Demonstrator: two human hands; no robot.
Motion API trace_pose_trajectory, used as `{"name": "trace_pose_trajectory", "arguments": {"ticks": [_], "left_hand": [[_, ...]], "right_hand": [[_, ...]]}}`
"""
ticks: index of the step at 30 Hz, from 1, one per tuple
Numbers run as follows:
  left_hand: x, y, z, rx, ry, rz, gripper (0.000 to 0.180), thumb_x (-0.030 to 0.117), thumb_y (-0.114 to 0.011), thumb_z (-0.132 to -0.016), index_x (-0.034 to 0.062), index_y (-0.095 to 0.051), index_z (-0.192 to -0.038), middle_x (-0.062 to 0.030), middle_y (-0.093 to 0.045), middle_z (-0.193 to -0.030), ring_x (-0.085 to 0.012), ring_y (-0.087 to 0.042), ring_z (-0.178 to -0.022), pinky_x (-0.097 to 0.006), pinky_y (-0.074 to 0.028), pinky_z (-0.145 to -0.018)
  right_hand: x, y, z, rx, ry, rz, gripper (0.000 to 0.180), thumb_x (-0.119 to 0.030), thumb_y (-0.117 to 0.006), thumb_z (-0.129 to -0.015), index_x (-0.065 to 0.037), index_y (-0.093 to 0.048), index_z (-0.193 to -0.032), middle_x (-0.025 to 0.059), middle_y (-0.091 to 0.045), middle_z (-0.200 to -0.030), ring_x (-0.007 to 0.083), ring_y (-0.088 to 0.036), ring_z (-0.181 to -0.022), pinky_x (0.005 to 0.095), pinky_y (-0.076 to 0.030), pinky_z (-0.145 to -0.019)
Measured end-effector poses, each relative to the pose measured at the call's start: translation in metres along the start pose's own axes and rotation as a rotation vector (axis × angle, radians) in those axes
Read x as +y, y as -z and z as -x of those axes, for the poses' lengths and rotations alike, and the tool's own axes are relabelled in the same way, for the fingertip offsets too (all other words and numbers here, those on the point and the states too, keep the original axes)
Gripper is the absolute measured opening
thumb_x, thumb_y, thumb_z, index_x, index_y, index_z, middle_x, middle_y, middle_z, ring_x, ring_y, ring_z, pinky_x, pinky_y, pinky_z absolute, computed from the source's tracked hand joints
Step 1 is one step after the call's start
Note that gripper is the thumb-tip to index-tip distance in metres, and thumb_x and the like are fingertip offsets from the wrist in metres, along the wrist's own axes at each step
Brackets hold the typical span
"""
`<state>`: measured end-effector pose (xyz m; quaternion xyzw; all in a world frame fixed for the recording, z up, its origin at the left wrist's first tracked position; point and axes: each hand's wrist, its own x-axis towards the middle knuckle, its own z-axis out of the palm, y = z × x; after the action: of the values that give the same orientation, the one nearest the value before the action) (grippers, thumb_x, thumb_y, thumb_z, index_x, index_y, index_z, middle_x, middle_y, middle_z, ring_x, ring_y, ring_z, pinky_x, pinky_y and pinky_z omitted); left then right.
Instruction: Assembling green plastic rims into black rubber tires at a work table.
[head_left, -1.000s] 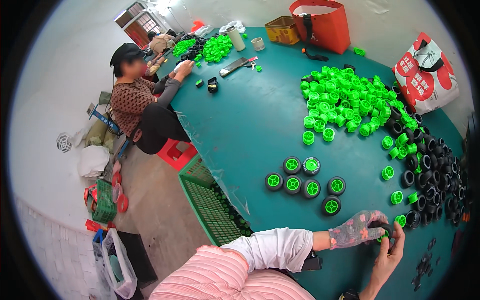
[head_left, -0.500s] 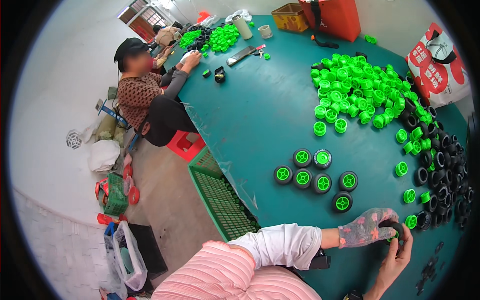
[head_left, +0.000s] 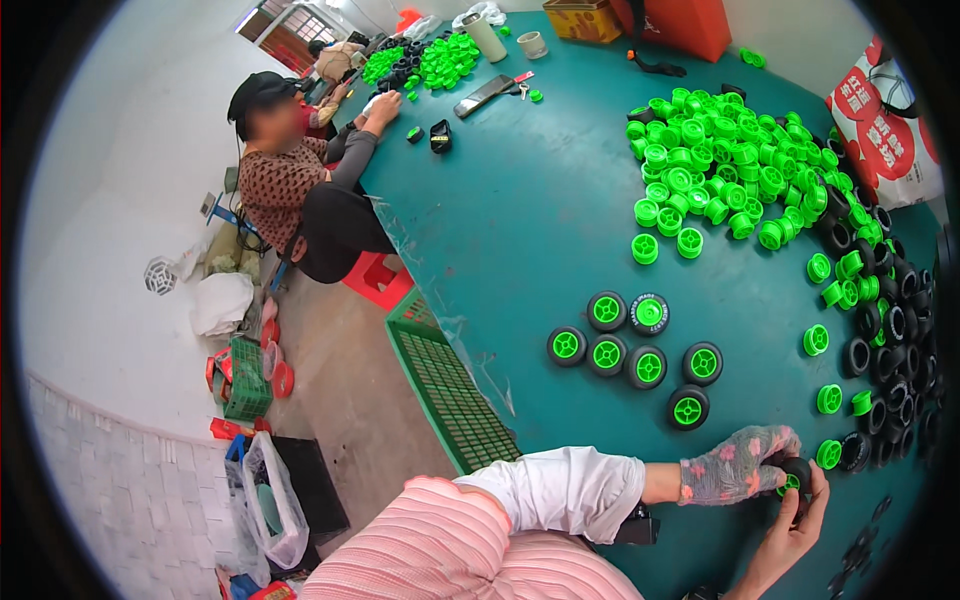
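Wheel [head_left: 795, 478], black tyre round a green hub, sits low right in the frame, pinched between the gloved left hand [head_left: 735, 465] and bare right hand [head_left: 790, 535], both gripping as if pressing it together. Finished wheels [head_left: 640, 350] cluster just above. A red-and-white bag [head_left: 885, 125] stands upper right.

A teal table top [head_left: 540, 220] is seen across the middle of the frame. Bright green hubs [head_left: 730, 160] are heaped at upper right, black tyres [head_left: 900, 320] at right. The left hand [head_left: 735, 465], low right, is covered by a grey, pink-flowered glove. A pink-striped garment [head_left: 450, 550] is shown at bottom centre.
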<state>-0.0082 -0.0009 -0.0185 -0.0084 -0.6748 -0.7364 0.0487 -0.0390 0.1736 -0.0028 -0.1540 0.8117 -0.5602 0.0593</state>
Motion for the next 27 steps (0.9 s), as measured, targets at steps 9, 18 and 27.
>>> {"name": "trace_pose_trajectory", "arguments": {"ticks": [9,18,27], "left_hand": [[0.006,0.005,0.007,-0.085,0.165,0.036,0.029,0.019,-0.067,-0.095,0.0004,-0.058,-0.115,-0.0149,-0.063,-0.103,-0.0301,-0.062,-0.095,-0.039,-0.051,-0.086],[0.029,0.019,0.0,-0.029,0.365,0.125,0.032,0.024,-0.063,-0.099,0.0037,-0.063,-0.124,-0.008,-0.068,-0.104,-0.0164,-0.067,-0.088,-0.03,-0.056,-0.077],[0.026,0.005,-0.006,-0.009,0.402,0.301,0.039,0.021,-0.063,-0.1,-0.0062,-0.059,-0.127,-0.0105,-0.067,-0.108,-0.0174,-0.068,-0.084,-0.031,-0.058,-0.073]], "right_hand": [[-0.01,-0.002,0.008,-0.046,-0.028,-0.067,0.029,-0.006,-0.054,-0.102,0.003,-0.059,-0.129,0.0037,-0.062,-0.115,0.0085,-0.057,-0.095,0.0221,-0.045,-0.082],[-0.028,-0.016,-0.006,0.006,-0.089,-0.046,0.034,-0.003,-0.07,-0.09,-0.003,-0.063,-0.123,0.0016,-0.065,-0.105,0.0073,-0.058,-0.08,0.0226,-0.048,-0.069],[-0.017,0.014,-0.004,-0.026,-0.401,-0.408,0.023,-0.017,-0.063,-0.099,0.0,-0.065,-0.114,-0.003,-0.064,-0.086,0.002,-0.043,-0.057,0.0203,-0.034,-0.047]]}}
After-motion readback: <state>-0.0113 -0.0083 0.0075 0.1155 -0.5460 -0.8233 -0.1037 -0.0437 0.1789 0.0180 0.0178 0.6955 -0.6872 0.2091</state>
